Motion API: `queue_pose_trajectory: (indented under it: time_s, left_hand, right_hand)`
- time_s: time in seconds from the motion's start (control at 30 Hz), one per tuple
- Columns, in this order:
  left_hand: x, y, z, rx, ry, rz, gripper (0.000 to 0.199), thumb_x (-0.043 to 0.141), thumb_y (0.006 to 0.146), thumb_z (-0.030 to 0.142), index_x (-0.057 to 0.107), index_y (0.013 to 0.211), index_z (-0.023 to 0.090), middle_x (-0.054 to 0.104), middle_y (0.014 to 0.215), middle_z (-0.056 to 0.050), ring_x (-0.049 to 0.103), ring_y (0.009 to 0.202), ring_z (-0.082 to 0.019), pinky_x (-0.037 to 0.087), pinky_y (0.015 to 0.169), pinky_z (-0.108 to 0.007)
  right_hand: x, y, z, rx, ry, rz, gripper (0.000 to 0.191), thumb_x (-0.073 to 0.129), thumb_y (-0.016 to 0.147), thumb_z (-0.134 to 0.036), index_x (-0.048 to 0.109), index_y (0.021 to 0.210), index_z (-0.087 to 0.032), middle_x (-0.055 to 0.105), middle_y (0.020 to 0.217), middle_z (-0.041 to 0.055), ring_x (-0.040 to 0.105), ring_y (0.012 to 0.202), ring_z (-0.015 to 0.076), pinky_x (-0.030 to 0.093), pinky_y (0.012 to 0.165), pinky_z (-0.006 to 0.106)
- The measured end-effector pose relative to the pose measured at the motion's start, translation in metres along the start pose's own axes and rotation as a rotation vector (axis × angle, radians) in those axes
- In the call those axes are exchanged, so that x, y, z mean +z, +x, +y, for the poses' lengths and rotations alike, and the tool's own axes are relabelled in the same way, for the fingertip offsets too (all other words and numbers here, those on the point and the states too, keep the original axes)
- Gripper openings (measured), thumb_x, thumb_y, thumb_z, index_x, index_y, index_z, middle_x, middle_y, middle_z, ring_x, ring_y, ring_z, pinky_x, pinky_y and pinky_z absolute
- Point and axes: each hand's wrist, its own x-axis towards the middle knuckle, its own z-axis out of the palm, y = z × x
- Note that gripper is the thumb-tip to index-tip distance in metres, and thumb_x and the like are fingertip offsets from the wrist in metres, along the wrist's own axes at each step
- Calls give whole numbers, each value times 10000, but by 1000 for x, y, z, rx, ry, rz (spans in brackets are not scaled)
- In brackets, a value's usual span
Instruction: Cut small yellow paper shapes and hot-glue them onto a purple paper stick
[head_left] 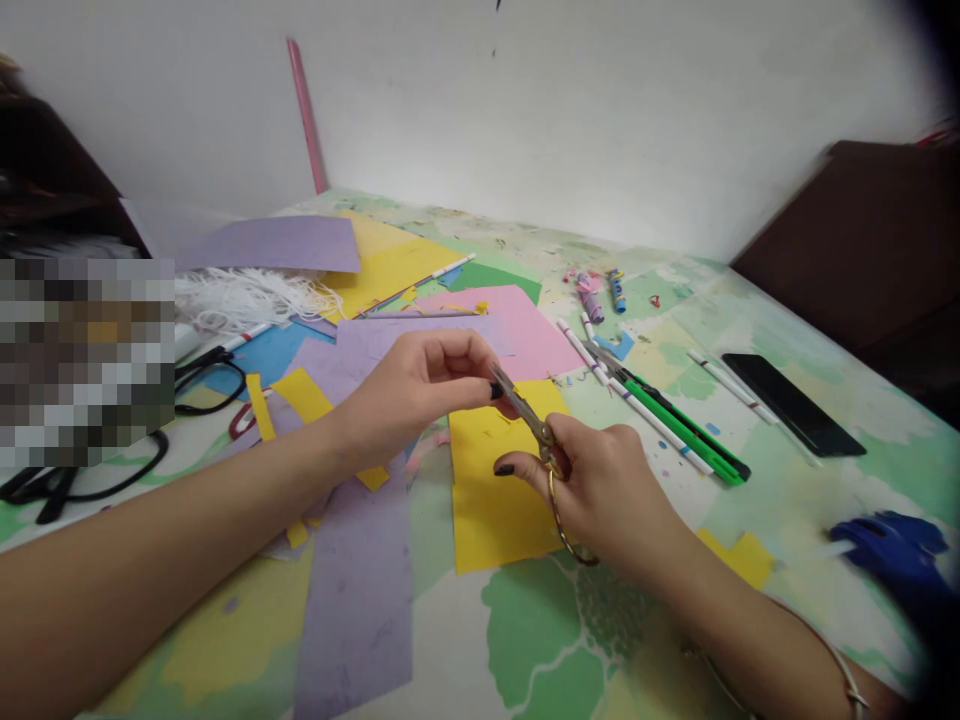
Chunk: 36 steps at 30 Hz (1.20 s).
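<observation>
My right hand (600, 470) is closed round the gold handles of a pair of scissors (536, 420). Their blades point up and left to the fingertips of my left hand (442, 380). The left fingers are pinched together; anything between them is hidden or too small to make out. Below the hands lies a yellow paper sheet (502, 500). A long purple paper strip (360, 600) runs toward me on the left, with yellow paper strips (304, 395) near my left wrist.
A green box cutter (675, 425) lies right of my hands, beside white paper sticks (652, 415) and a black phone (793, 403). Pink paper (532, 335), a white yarn heap (251, 298) and black-framed glasses (210, 385) are farther left. A blue object (892, 550) lies at right.
</observation>
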Motion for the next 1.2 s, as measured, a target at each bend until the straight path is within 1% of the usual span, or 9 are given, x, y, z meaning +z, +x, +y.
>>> queue_pose_trajectory:
  time_s: [0.23,0.4,0.53,0.63,0.77,0.93,1.0,1.1,1.2]
  left_hand:
    - [2,1,1,-75,-63,-15,77,636,779,78,681,756,136,727,755,-19,692,761,-143,541,739,-243]
    - [-1,4,-3,-232,-239,54,70,648,782,126,673,716,132,725,689,-25,697,689,-138,548,744,-263]
    - [-4,6,-10,-314,-270,89,60,683,783,178,677,746,131,747,747,-42,701,709,-128,548,763,-253]
    - [-3,6,-11,-334,-244,101,67,689,787,202,667,779,140,745,739,-33,700,694,-123,546,758,-255]
    - [0,4,-9,-316,-153,81,65,686,793,206,651,802,152,747,737,-18,707,710,-123,534,739,-240]
    - [2,3,-5,-261,-13,57,117,663,816,219,633,922,178,753,733,-7,712,764,-129,505,745,-231]
    - [4,3,-4,-238,21,53,114,645,824,214,625,931,179,753,739,-10,713,778,-139,499,756,-244]
    - [8,2,-3,-224,59,66,109,626,826,197,607,932,177,748,747,-13,712,789,-152,493,765,-261]
    - [14,0,-3,-218,55,75,95,616,827,196,571,909,180,739,737,-7,704,760,-151,488,753,-271]
  right_hand:
    - [-4,2,3,21,-21,24,509,475,849,-633,345,580,-220,371,437,-49,282,421,100,186,459,241]
    - [-14,13,13,160,-172,-22,452,572,821,-561,419,580,-210,405,471,-30,334,458,121,204,484,251]
    - [-19,23,30,307,-315,-178,286,657,772,-464,590,832,-192,588,609,31,510,591,198,258,510,258]
    - [-23,25,38,360,-290,-257,313,662,743,-283,602,1035,-189,664,724,58,585,688,229,302,529,261]
    - [-26,23,35,308,-237,-334,505,554,784,-164,508,1287,-185,682,743,47,603,679,212,336,557,268]
    - [-19,17,31,249,-434,-326,678,437,875,-122,202,1510,-155,683,909,141,636,809,269,368,613,305]
    - [-16,16,32,234,-504,-274,648,446,878,-129,258,1497,-158,682,885,153,641,802,291,386,624,325]
    - [-16,16,32,154,-488,-121,460,485,857,-109,555,1310,-149,695,839,153,642,833,309,424,686,367]
    - [-18,17,28,23,-158,71,224,557,843,-118,707,1009,-142,714,835,112,650,836,250,450,744,347]
